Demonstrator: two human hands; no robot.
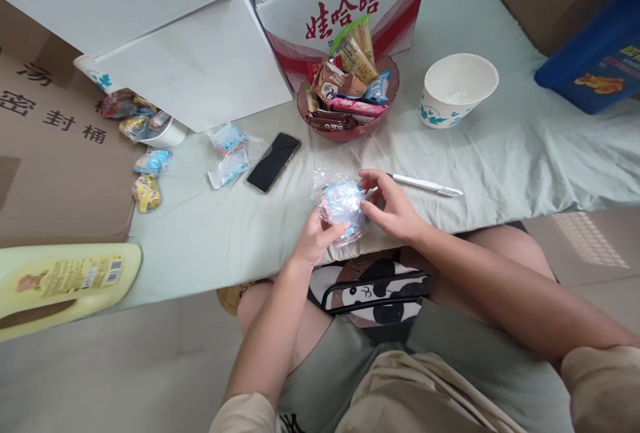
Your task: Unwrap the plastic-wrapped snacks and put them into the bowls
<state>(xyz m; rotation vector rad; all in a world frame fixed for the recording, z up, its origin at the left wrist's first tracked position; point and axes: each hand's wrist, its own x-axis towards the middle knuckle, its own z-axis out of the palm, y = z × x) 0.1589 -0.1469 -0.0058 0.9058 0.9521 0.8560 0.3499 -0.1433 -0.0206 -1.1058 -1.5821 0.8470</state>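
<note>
A shiny clear plastic packet with a light blue and white label is held above the table's near edge. My left hand grips it from the lower left, its thumb across the front of the wrapper. At the packet's right side is my right hand, with thumb and fingers apart and curved. Its fingertips are at the wrapper's edge; whether they press on it I cannot tell. Just behind the right hand lies a white pen. A black phone rests left of the packet.
A red glass bowl of wrapped snacks stands before white cartons. Right of it is a paper bowl. Clear wrappers lie left of the phone. A tipped paper cup holds snacks. A yellow bottle lies front left.
</note>
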